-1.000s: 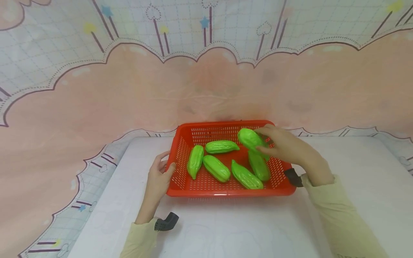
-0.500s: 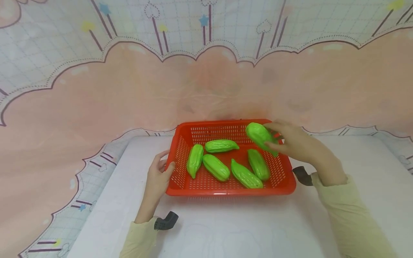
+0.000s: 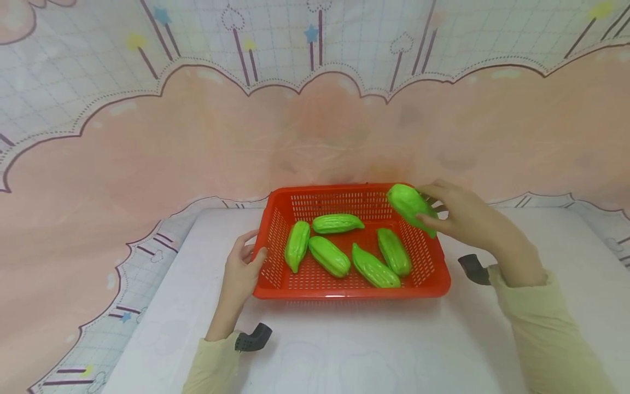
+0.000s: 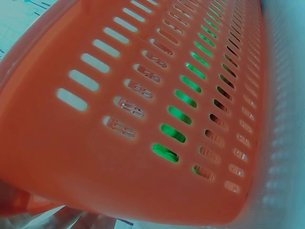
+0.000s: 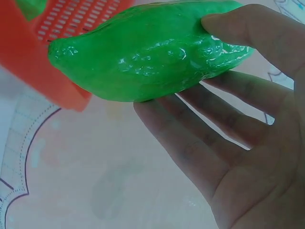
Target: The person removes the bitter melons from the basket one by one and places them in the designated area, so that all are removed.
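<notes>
My right hand point(image 3: 467, 219) holds a glossy green bitter melon point(image 3: 408, 201) between thumb and fingers, raised over the back right corner of a red plastic basket point(image 3: 351, 294). In the right wrist view the thumb lies on one side of this bitter melon point(image 5: 143, 57), with the fingertips along the other. At the basket's left side, my left hand point(image 3: 241, 276) grips the rim, thumb toward the inside and fingers outside. Several more bitter melons lie apart on the basket floor, among them one bitter melon point(image 3: 297, 246) by the left wall and another point(image 3: 394, 251) toward the right.
The basket stands on a white table point(image 3: 344, 350), near its back edge. Behind rises a patterned cloth point(image 3: 221, 142) with pink cloud shapes. The basket's slotted wall point(image 4: 95, 152) fills most of the left wrist view, green showing through the slots.
My right hand has carried the bitter melon rightward and slightly up, from above the other melons to the basket's right rim. My left hand and the basket have stayed put.
</notes>
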{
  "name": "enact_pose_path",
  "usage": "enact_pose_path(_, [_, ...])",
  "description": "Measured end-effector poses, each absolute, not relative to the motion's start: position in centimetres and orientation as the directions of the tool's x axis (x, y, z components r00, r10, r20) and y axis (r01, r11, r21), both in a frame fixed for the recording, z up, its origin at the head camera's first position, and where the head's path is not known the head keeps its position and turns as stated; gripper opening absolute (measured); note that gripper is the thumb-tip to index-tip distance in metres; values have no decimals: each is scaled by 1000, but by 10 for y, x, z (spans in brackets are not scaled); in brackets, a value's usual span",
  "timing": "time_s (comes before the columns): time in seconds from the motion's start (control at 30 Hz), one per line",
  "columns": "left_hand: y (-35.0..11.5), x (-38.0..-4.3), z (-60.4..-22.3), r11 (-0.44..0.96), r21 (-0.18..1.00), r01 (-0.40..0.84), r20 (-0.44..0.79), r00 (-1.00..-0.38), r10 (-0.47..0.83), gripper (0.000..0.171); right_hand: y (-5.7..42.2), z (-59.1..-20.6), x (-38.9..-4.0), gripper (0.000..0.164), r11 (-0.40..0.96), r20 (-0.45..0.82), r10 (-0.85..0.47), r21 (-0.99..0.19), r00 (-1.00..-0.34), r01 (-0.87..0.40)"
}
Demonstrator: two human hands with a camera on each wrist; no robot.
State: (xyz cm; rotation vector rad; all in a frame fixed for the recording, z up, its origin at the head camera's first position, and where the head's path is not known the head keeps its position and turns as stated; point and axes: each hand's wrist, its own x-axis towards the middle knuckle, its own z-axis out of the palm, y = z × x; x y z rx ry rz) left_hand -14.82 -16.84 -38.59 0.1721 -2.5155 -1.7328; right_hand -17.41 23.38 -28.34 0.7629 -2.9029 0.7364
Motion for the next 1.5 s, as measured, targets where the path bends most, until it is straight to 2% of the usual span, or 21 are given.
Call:
enact_pose_path(1.03, [-168,-149,-386,347,936,-57,-8,-990,-140,49,265,-301,-170,53,803,164,-390,-420,-906,-422])
enact_pose_path(1.5, [-170,-147,-386,353,934,-56,-8,-990,-138,49,277,-312,-171,55,819,94,-335,-464,-938,-339])
